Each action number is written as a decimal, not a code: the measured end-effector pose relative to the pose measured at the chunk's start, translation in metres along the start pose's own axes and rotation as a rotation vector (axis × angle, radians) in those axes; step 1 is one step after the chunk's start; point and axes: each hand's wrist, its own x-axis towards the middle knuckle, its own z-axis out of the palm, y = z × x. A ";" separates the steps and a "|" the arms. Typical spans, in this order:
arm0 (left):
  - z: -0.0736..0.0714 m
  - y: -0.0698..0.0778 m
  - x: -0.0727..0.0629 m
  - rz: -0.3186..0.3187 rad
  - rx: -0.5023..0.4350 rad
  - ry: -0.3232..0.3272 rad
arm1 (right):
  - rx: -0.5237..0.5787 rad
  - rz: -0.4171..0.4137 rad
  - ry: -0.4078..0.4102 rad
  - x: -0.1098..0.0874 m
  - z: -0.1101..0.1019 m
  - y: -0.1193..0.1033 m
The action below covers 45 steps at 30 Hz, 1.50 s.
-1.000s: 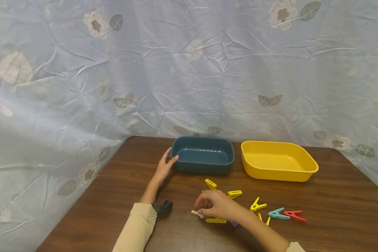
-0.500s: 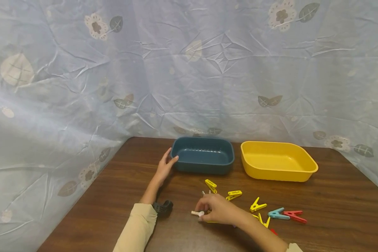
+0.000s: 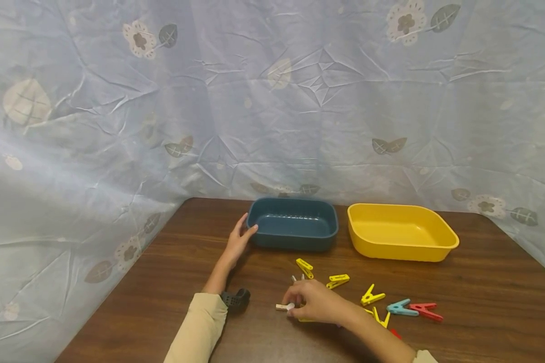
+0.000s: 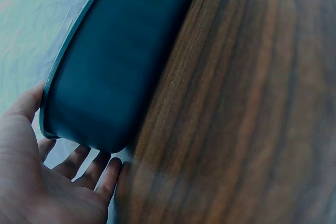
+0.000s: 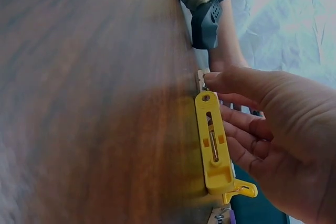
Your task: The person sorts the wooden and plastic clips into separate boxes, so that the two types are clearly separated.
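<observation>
My left hand (image 3: 237,243) rests against the left end of a dark blue rectangular bin (image 3: 295,242), thumb at the rim. In the left wrist view its fingers (image 4: 107,179) spread loosely along the bin's end wall. On the table's near middle, my right hand (image 3: 315,301) pinches a small wooden clothespin (image 3: 280,307) between thumb and fingers. The right wrist view has that thumb on the wooden clothespin (image 5: 200,81), beside a large yellow plastic clothespin (image 5: 212,145). Beyond the right hand lie two yellow clothespins, one (image 3: 305,268) and another (image 3: 338,280).
A yellow bin (image 3: 401,246) stands right of the blue one, at the back. Right of my right hand lie more yellow clothespins (image 3: 371,296), a light blue clothespin (image 3: 402,307) and a red clothespin (image 3: 426,311). A patterned curtain (image 3: 272,101) hangs behind the wooden table (image 3: 172,272).
My right hand has lowered slightly and closed its thumb and fingers on the wooden clothespin. The left hand and both bins stay as they were.
</observation>
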 end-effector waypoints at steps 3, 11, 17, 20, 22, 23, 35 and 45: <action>0.000 -0.001 0.000 0.015 0.006 0.010 | 0.001 -0.012 0.003 0.001 -0.002 -0.001; -0.002 0.011 -0.007 0.013 -0.010 -0.014 | 0.006 -0.007 0.008 0.004 -0.014 -0.002; 0.002 -0.004 0.002 0.004 0.022 0.011 | 0.035 0.036 0.002 0.003 -0.028 0.000; 0.002 -0.006 0.002 0.001 0.015 0.016 | 0.044 0.054 0.008 0.005 -0.037 0.000; 0.002 -0.005 0.001 0.003 0.007 0.022 | 0.031 0.059 0.013 0.006 -0.043 0.000; 0.002 -0.004 0.001 0.006 0.003 0.023 | 0.028 0.063 0.017 0.006 -0.045 0.000; 0.002 -0.002 0.001 0.005 0.002 0.013 | -0.061 0.070 0.044 0.012 -0.067 0.011; 0.001 -0.003 0.001 -0.002 -0.001 0.018 | -0.080 0.034 0.071 0.016 -0.082 0.021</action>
